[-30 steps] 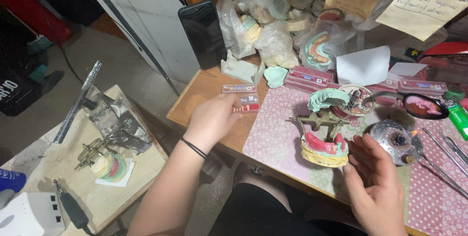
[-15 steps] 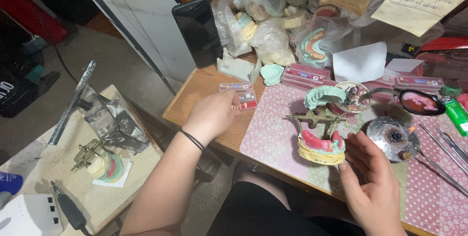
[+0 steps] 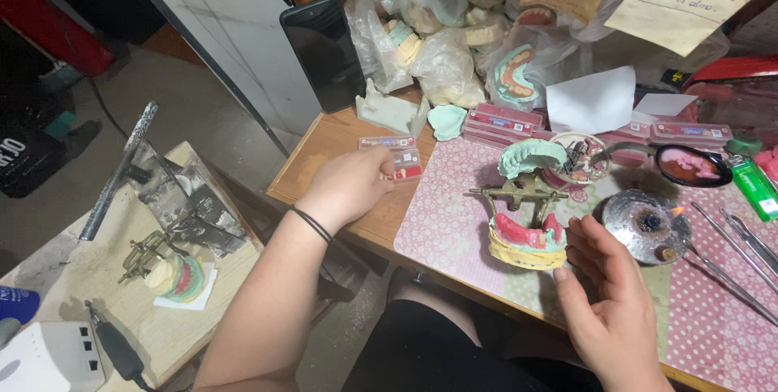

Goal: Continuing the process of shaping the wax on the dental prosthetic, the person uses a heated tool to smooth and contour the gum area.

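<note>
My left hand [image 3: 350, 186] reaches over the wooden table's left part, and its fingertips rest on a small clear strip with red ends [image 3: 403, 165]; a second such strip [image 3: 387, 142] lies just behind. My right hand [image 3: 609, 295] hovers with fingers apart beside a brass dental articulator [image 3: 525, 222] carrying a yellow base with pink wax below and a green cast above. The hand is close to the yellow base, and contact is unclear.
A small lit metal burner [image 3: 647, 223] stands right of the articulator, with metal tools [image 3: 741, 256] and a green lighter [image 3: 754, 188] further right. A black phone [image 3: 326, 50] leans at the back beside bagged casts [image 3: 444, 60]. A low side table [image 3: 121, 279] holds another articulator [image 3: 166, 266].
My left hand has stayed on the clear strips. The view has drifted slightly, and my right hand remains beside the articulator with its fingers spread a little wider.
</note>
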